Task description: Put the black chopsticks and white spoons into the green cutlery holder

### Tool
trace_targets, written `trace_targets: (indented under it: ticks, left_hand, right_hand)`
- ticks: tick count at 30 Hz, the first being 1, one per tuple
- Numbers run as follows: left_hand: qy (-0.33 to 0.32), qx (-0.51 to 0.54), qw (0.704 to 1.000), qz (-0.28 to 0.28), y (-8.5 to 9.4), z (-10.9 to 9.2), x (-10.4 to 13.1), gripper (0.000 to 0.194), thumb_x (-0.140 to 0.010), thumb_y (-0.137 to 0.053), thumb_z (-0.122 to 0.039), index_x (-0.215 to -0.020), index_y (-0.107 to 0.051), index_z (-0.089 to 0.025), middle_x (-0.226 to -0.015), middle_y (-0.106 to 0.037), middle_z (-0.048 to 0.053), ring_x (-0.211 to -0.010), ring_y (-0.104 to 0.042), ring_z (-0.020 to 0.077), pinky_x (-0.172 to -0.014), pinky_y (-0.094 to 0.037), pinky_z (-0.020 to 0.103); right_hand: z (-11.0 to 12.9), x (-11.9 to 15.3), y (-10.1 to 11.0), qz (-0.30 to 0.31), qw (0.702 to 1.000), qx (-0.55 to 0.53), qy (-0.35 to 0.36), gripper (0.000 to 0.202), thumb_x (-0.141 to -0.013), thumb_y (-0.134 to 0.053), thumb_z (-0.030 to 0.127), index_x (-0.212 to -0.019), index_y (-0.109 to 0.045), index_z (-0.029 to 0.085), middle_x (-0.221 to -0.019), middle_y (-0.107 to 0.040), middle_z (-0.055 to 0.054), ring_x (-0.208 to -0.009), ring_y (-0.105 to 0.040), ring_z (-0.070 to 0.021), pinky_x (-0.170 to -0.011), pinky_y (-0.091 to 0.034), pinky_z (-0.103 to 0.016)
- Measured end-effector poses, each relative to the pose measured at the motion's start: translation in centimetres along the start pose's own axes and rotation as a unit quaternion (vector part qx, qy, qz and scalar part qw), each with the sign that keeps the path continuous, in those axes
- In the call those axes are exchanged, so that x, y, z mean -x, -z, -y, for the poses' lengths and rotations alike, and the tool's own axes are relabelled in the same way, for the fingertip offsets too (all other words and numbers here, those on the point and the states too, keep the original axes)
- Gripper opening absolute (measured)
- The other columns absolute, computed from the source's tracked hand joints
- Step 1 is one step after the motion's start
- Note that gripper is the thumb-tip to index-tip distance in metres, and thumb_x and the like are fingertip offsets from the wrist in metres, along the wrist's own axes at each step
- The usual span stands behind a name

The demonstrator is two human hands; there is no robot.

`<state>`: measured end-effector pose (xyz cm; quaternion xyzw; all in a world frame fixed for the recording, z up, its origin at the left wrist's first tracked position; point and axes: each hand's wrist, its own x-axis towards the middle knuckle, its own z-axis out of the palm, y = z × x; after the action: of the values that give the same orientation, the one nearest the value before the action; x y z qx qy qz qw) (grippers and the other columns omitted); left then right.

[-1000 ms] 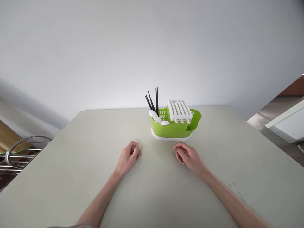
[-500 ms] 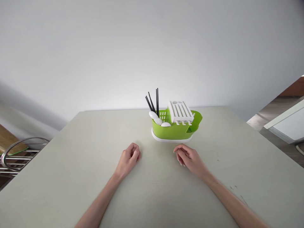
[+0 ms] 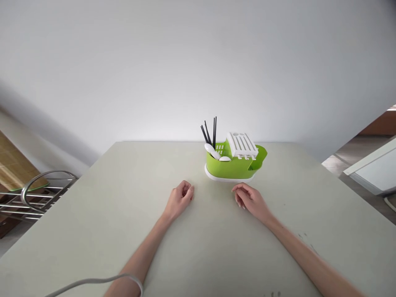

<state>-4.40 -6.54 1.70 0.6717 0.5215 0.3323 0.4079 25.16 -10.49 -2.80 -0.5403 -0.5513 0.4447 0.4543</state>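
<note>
A green holder (image 3: 227, 169) on a white base stands toward the back of the pale table (image 3: 139, 169). Black chopsticks (image 3: 214, 132) and several white spoons (image 3: 215, 155) stick out of its left part. Over its right part sits a white slotted rack (image 3: 243, 143) with small hooks. My left hand (image 3: 182, 197) rests on the table, in front and left of the holder, its fingers curled with nothing in them. Just in front of the holder's base, my right hand (image 3: 249, 198) rests with loosely bent, slightly parted fingers and holds nothing.
A grey cable (image 3: 93, 280) crosses over my left forearm at the bottom. To the left are a metal rack (image 3: 37, 202) and a wooden board (image 3: 18, 165). A plain wall (image 3: 185, 62) rises behind the table. White furniture (image 3: 377, 165) stands at the right.
The view has shifted a little, so the holder and both hands appear further right. The grey cable has come into view at the lower left. Both hands keep nearly the same pose.
</note>
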Motion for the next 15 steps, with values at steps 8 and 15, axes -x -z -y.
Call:
trace_targets:
  ticks: [8, 15]
  left_hand:
    - [-0.017, 0.008, 1.000, -0.023, -0.31, 0.35, -0.23, 0.042, -0.102, -0.044, -0.060, -0.088, -0.058, -0.022, -0.069, -0.060, -0.003, -0.058, -0.051, 0.0141, -0.062, -0.041, 0.028]
    - [-0.017, 0.016, 0.999, -0.028, -0.16, 0.41, -0.19, 0.048, -0.103, -0.040, -0.062, -0.086, -0.060, -0.022, -0.069, -0.060, -0.002, -0.058, -0.053, 0.0143, -0.064, -0.044, 0.028]
  right_hand:
    - [-0.30, -0.50, 0.02, -0.002, 1.000, -0.002, 0.012, 0.023, -0.095, -0.058, 0.045, -0.096, -0.063, 0.023, -0.066, -0.061, 0.003, -0.054, -0.054, -0.0135, -0.050, -0.042, -0.026]
    - [-0.32, -0.79, 0.11, 0.005, 1.000, -0.003, 0.026, 0.021, -0.095, -0.055, 0.042, -0.095, -0.063, 0.022, -0.066, -0.060, 0.004, -0.052, -0.053, -0.0123, -0.048, -0.041, -0.025]
